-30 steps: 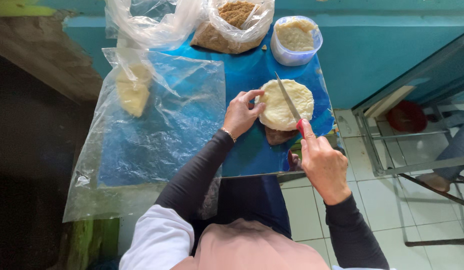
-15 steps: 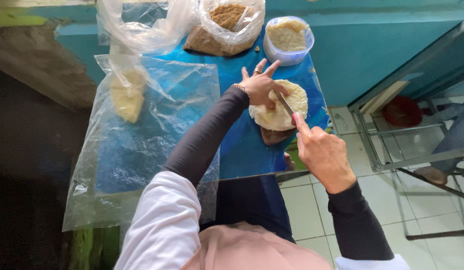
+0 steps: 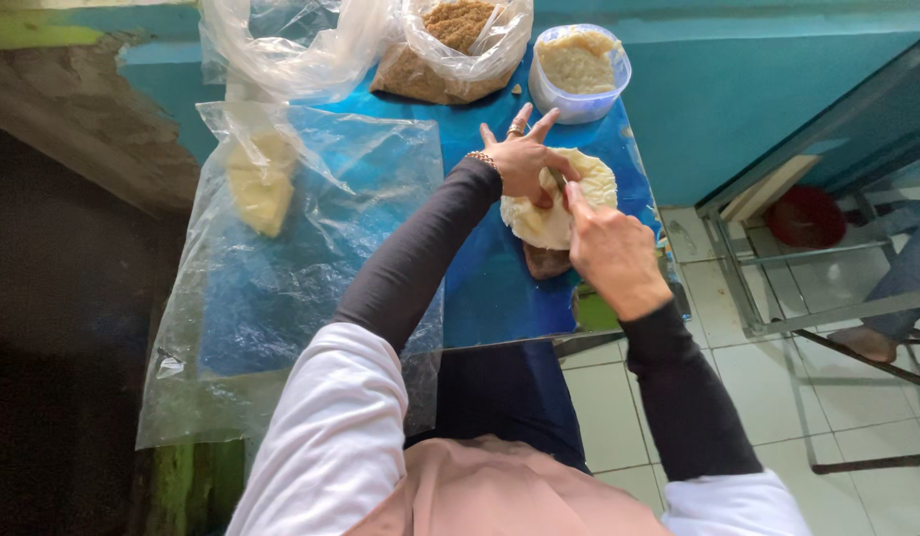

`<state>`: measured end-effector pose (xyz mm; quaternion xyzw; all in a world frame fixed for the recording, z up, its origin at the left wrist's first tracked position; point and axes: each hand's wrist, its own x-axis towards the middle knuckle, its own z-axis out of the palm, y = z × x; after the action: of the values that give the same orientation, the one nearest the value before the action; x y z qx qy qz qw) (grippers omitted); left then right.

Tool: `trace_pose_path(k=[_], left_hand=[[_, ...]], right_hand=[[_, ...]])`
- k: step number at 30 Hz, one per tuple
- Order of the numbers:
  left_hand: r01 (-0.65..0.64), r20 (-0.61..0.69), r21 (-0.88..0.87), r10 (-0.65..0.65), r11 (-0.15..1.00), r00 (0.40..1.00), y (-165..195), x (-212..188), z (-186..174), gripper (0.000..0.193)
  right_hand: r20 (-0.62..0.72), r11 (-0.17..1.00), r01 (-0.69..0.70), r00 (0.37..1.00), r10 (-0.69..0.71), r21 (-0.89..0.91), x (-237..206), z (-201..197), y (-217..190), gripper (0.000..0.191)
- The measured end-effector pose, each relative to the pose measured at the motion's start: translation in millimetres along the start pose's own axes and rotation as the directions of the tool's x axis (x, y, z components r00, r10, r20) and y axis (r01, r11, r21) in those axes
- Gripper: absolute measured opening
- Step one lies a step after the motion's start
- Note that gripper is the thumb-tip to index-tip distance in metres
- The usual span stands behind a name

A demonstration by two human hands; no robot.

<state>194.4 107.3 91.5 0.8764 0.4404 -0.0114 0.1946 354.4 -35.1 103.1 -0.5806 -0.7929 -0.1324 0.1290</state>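
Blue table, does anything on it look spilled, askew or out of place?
Mostly tidy. One odd thing: the large clear plastic bag drapes well over the blue table's near edge, hanging loose. Both hands, left and right, rest on the flat round dough; nothing looks spilled.

Two hands, left (image 3: pixel 525 157) and right (image 3: pixel 609 253), meet over one pale flatbread (image 3: pixel 564 213) on one blue table (image 3: pixel 490 298). Three clear plastic bags are in view: one flat (image 3: pixel 311 258), one empty (image 3: pixel 281 45), one of brown crumbs (image 3: pixel 455 45). One tub (image 3: pixel 579 69) stands beside them.
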Motion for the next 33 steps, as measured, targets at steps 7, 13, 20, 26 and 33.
trace_pose_path(k=[7,13,20,26,33], left_hand=[[0.003,0.032,0.016,-0.004,1.000,0.999,-2.3,1.4,1.5,0.073],[-0.015,0.043,0.061,0.012,0.998,0.999,-8.1,4.3,0.3,0.073],[0.016,0.040,0.053,-0.018,0.998,0.999,-10.8,11.3,-9.6,0.073],[0.053,0.063,0.046,-0.056,0.998,0.996,-12.8,8.8,-7.4,0.072],[0.080,0.119,0.048,-0.086,0.996,0.989,0.0,-2.4,-21.8,0.071]], right_hand=[[0.083,0.998,-0.007,0.996,0.012,-0.057,-51.9,-35.4,-0.1,0.050],[-0.024,0.997,0.017,1.000,-0.019,-0.077,-13.7,-5.7,-10.4,0.049],[0.069,0.986,0.005,0.998,0.006,-0.169,-37.9,-23.1,-0.6,0.045],[-0.041,0.992,0.021,0.999,-0.026,-0.127,-26.9,-2.5,-8.6,0.048],[0.129,0.983,0.059,0.991,-0.036,-0.173,-56.5,-36.5,-4.6,0.052]])
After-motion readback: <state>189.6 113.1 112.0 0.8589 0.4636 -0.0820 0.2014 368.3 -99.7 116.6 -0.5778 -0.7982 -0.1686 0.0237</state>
